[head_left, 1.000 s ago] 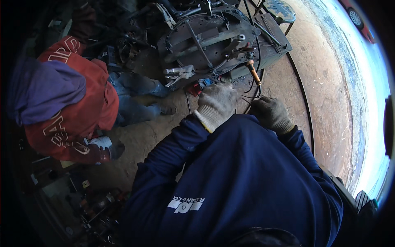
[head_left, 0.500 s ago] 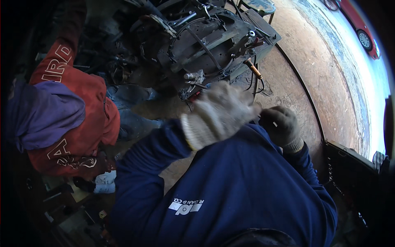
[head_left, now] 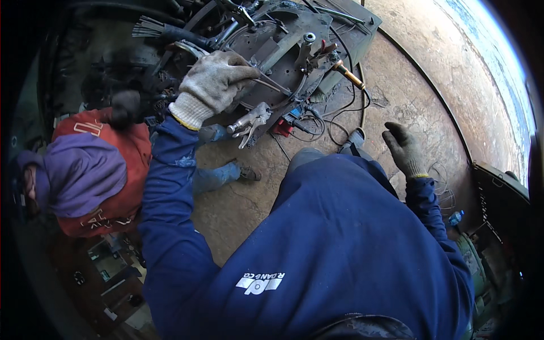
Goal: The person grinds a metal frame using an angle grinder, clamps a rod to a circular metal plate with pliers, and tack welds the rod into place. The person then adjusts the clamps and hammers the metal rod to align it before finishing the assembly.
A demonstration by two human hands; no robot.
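Note:
My left hand [head_left: 212, 85], in a pale work glove, reaches over the near left side of a dark metal work table [head_left: 362, 34]. Its fingers are closed, with the fingertips at a thin metal bar [head_left: 273, 85]; whether they grip it or only hover above it I cannot make out. Below that hand, locking pliers [head_left: 252, 120] hang at the table's near edge. My right hand [head_left: 405, 148], in a darker glove, is held off to the right over the floor. Its fingers are loosely apart and nothing shows in them.
A person in a red hoodie [head_left: 139, 164] is close on my left. A tool with a copper-coloured handle [head_left: 348, 73] lies at the table's right corner. Cables [head_left: 334, 127] loop down beside a red and blue device [head_left: 289, 120]. Rods [head_left: 150, 27] lie at the far left.
My hands were close together before my chest. The left has swung forward and left over the table; the right has moved slightly up and its fingers have loosened. My view has shifted too.

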